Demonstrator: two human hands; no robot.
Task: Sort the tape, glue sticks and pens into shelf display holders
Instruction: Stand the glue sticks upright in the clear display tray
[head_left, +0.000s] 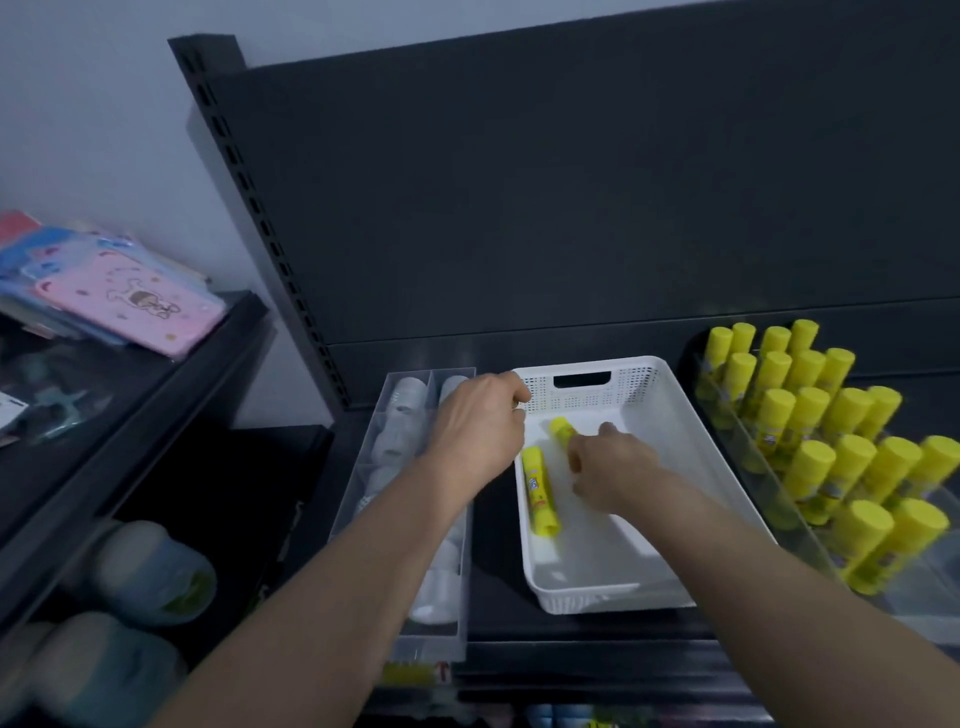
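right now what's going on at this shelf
A person is sorting glue sticks. The right hand grips a glue stick inside the white basket; a second glue stick lies beside it. The left hand is at the basket's left rim; whether it holds anything is unclear. The clear holder on the right holds rows of upright glue sticks.

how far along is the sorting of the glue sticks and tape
Looks nearly done. Done: the clear holder on the right is packed with upright glue sticks, and tape rolls fill the clear tray on the left. In hand: the right hand grips one glue stick in the white basket; the left hand sits at the basket's rim, grip unclear. Left: a second glue stick lying in the basket. No pens show.
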